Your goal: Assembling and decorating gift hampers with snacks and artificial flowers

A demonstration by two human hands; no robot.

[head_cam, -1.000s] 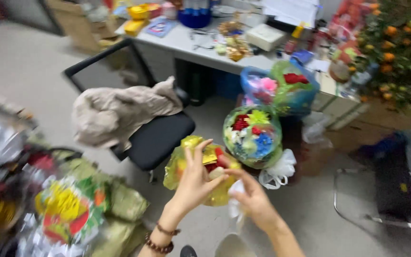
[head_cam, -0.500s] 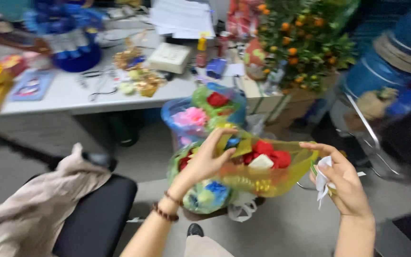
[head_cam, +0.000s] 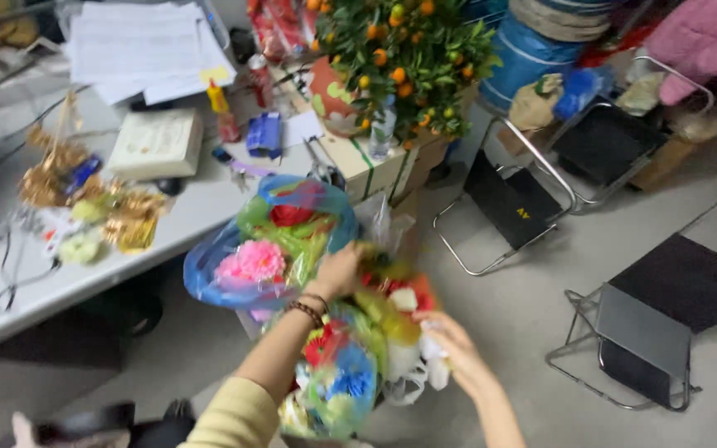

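1. Supporting surface A: a white table (head_cam: pixel 172 228) at upper left.
2. Items lying on it: a stack of white papers (head_cam: pixel 139 50), a flat white box (head_cam: pixel 158 143), a small blue packet (head_cam: pixel 264 135), gold ornaments (head_cam: pixel 130 220), black cables (head_cam: pixel 10 265).
3. Supporting surface B: a grey floor (head_cam: pixel 533 307).
4. Standing on it: two folding chairs (head_cam: pixel 665 319) (head_cam: pixel 512 199) and a cardboard box (head_cam: pixel 375 166) bearing a potted orange tree (head_cam: pixel 404 50).

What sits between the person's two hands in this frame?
In the head view, a blurred yellow-wrapped bundle of red and white flowers lies between the left hand and the right hand. Both hands touch it.
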